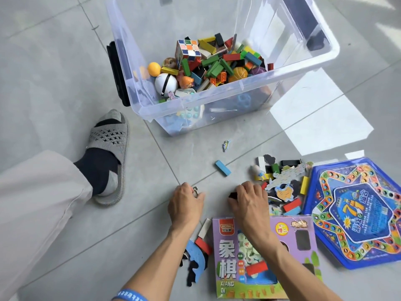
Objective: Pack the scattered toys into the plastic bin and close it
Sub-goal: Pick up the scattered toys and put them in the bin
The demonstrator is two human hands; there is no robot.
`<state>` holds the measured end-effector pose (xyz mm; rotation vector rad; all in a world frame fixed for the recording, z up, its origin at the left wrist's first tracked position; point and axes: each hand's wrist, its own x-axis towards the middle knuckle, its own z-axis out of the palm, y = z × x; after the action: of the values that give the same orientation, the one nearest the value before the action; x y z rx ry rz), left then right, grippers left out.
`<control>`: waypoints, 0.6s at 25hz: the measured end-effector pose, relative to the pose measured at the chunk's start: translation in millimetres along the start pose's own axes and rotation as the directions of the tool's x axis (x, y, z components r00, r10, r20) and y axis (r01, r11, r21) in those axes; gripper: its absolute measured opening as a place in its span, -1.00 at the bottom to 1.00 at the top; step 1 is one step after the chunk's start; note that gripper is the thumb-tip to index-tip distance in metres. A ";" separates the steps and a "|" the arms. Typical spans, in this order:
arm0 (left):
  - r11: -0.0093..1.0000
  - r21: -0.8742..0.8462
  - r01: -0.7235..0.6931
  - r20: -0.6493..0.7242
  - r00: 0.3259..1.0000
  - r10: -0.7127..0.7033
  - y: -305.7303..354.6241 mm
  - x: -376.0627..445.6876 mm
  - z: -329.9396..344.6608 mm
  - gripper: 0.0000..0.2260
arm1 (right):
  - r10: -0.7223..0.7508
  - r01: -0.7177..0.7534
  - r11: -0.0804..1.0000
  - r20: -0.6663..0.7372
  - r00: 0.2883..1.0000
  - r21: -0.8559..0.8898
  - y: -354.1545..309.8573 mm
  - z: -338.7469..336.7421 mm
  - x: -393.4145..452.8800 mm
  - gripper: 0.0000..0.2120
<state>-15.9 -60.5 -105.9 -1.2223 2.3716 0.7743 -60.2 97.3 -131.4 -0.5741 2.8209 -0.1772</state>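
Note:
A clear plastic bin (219, 106) stands open on the grey tiled floor, half filled with coloured blocks, balls and a puzzle cube (187, 49). My left hand (185, 205) is curled on the floor around a small metal hook. Close beside it, my right hand (249, 203) grips a small black piece. To the right lies a heap of loose blocks and puzzle pieces (282, 185). One blue block (222, 168) lies alone between the hands and the bin. A purple chess box (256, 257) sits under my right forearm.
A blue hexagonal game board (355, 213) lies at the right. Foam puzzle pieces and a red block (199, 255) lie beneath my left forearm. My slippered foot (108, 157) and trouser leg fill the left. A small printed scrap (226, 145) lies near the bin.

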 end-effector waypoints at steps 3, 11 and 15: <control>0.999 -0.001 -0.042 -0.009 0.999 0.042 9.0 -0.7 8.1 -0.89 | 0.019 -0.020 1.000 0.059 0.998 0.013 1.1 -3.4 -1.0 -0.72; 0.958 0.174 -0.230 0.038 0.973 0.226 3.0 3.0 6.4 -0.83 | -0.012 0.005 0.973 0.028 1.000 0.229 -21.2 -26.3 75.4 -0.80; 0.955 0.146 -0.256 -0.002 0.966 0.259 -5.9 -2.2 1.0 -0.89 | 0.008 -0.029 0.985 0.126 0.992 0.172 -28.1 -16.6 73.4 -0.88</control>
<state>-9.7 -61.3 -107.2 -0.8776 2.5872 0.6534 -119.6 43.5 -127.3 -0.5011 2.6555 -0.3660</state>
